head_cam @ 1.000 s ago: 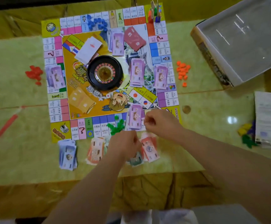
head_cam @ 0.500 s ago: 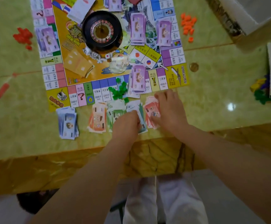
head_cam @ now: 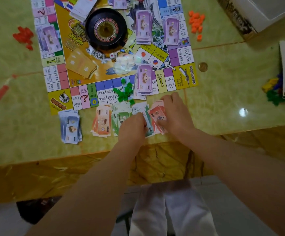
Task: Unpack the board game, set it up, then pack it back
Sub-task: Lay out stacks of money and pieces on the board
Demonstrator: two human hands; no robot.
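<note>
Setup looked done, packing hardly begun: left hand (head_cam: 133,127) pinched teal notes (head_cam: 149,127), right hand (head_cam: 176,116) gripped red notes (head_cam: 156,114), by the near edge of the worktop (head_cam: 223,103).

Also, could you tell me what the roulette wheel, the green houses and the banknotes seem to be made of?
The wheel looks like glossy black plastic, judging by the sheen on its rim, with a gold, perhaps metallic, centre. The houses seem moulded plastic: small, solid, evenly green. The banknotes look like thin matt printed paper, fanned in loose stacks.
</note>
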